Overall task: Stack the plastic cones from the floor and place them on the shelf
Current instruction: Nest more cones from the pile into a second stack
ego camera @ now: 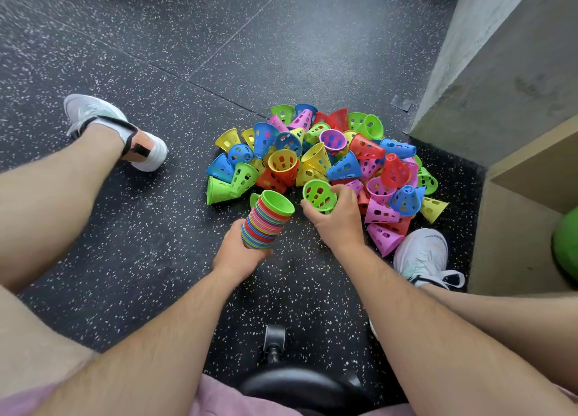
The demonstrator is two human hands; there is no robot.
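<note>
The shelf [513,228], a pale wooden unit, is cut off by the right edge, and only part of a green ball [566,243] shows inside its lower compartment. The stool [300,384] under the person is mostly out of frame at the bottom; one caster [274,337] shows in front of it. The left hand's fingers are hidden behind the stack, and cones low in the pile are buried under others.

A grey concrete wall [500,55] rises above the shelf. A left shoe [103,124] rests well apart from the pile; the right shoe [422,253] touches a pink cone at the pile's near right edge, between pile and shelf.

The pile of cones [328,159] lies on the black speckled floor [156,40] just beside the wall's corner: small perforated plastic cones in green, blue, yellow, red, pink and purple, tumbled at every angle. The left hand [237,253] grips the lower end of a stack of nested cones [266,221], tilted, banded in many colours, with a green mouth on top. The right hand [336,218] grasps a green cone [319,195] by its rim at the pile's near edge, just beside the stack.
</note>
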